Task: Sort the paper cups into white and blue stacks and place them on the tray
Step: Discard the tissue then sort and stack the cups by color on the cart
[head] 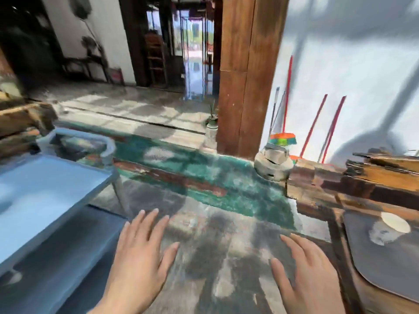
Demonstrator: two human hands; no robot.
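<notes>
Paper cup [393, 225], white and lying on its side with its mouth turned up toward the camera, is the only one in view; it rests on a dark tray [383, 266] at the right edge, set on a wooden worktop [317, 177]. Both hands hover over the floor in the middle of the view, well apart from the cup: the left hand [138, 252] and the right hand [306, 275] are palm down, fingers [148, 219] spread wide and holding nothing. I judge the task to be at or near its start (no stack shows anywhere, and no blue cup either), with the person turning toward the work. The next move probably calls for facing right, reaching the right hand to the tray and finding the remaining cups. Much is hard to read: the whole view is smeared by motion, the tray is cut off at the right and lower edges, and its far part is out of sight. A pale blue table [45, 196] at the left carries nothing I can make out as a cup.
</notes>
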